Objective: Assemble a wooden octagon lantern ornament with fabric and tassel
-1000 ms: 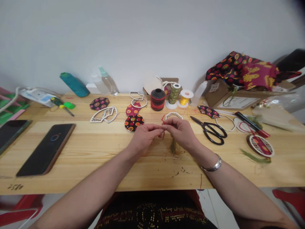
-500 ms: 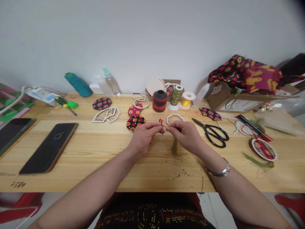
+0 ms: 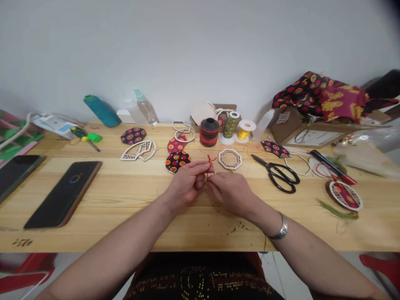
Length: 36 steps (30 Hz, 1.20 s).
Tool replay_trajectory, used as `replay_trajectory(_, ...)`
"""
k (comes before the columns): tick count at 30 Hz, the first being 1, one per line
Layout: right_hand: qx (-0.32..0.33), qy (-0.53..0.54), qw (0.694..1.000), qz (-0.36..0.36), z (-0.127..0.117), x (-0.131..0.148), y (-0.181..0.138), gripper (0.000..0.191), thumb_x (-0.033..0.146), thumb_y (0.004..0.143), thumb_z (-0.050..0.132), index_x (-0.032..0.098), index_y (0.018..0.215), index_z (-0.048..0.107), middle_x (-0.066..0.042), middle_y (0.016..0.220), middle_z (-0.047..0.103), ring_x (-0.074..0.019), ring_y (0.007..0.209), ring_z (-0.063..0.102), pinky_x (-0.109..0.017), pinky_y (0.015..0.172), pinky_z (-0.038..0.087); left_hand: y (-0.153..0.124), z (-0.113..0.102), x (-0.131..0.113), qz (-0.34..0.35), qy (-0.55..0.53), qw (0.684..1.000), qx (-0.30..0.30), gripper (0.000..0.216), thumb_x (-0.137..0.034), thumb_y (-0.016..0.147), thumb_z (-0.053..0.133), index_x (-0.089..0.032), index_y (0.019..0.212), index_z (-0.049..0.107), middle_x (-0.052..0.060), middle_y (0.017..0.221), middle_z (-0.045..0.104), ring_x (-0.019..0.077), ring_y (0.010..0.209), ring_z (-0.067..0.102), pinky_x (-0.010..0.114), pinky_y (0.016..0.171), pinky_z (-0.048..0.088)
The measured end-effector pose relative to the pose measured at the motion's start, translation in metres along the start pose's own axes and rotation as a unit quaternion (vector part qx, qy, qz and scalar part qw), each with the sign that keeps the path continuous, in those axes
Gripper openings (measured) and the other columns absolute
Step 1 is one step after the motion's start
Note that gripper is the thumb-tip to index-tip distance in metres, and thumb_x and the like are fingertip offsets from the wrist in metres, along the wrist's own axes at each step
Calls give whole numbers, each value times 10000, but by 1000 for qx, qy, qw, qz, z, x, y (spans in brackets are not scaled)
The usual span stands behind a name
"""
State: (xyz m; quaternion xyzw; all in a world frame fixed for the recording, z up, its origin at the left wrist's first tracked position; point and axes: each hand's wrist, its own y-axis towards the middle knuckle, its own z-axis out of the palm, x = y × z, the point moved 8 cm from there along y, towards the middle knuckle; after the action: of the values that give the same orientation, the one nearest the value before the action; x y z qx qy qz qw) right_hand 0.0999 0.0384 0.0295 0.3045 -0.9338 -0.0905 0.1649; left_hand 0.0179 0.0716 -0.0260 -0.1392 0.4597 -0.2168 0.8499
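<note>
My left hand (image 3: 187, 183) and my right hand (image 3: 229, 192) meet at the middle of the wooden table (image 3: 125, 208), fingers pinched together on a thin red cord (image 3: 210, 161) whose looped end sticks up between them. A silver bracelet (image 3: 279, 230) circles my right wrist. Just beyond the hands lie an octagonal wooden cut-out frame (image 3: 230, 159) and a round piece covered in dotted fabric (image 3: 177, 161). The greenish tassel seen earlier is hidden under my right hand.
Black scissors (image 3: 278, 174) lie right of the hands. Thread spools, black-red (image 3: 208, 131), olive (image 3: 230, 124) and yellow (image 3: 244, 131), stand at the back. Two phones (image 3: 64, 192) lie at left; a cardboard box with patterned fabric (image 3: 318, 98) sits at back right.
My right hand has dropped lower and nearer to me, covering the tassel and exposing the octagonal frame. The left hand stays pinched on the red cord.
</note>
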Motion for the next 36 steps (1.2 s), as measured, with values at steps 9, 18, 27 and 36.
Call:
replay_trajectory(9,-155,395,885,193,-15,-58,3,162,293,852,501,183,755,569,-32,757,581,-152,748,543,-318,743,444,-2,0,0,7,21,1000,-9,117,-154,619,742,-99,704,684,2,560,618,-14,350,301,126,332,148)
replay_trajectory(18,-54,640,714,279,27,-48,4,419,596,748,575,184,785,516,18,685,538,-102,618,529,-254,573,444,-5,3,2,13,76,997,-21,96,-170,627,741,-112,697,713,2,535,612,4,352,321,155,327,149)
replay_trajectory(27,-31,533,810,243,14,-58,8,313,463,796,571,163,755,649,9,632,587,-86,544,444,-237,508,343,-3,3,5,12,98,995,-2,151,-226,603,773,-119,698,725,0,569,614,0,362,320,169,331,136)
replay_trajectory(36,-84,546,793,257,15,-69,6,99,268,648,721,195,714,728,-20,728,710,-139,697,597,-318,712,458,-3,3,7,9,104,995,3,116,-182,597,759,-107,669,709,6,563,612,0,354,313,173,340,135)
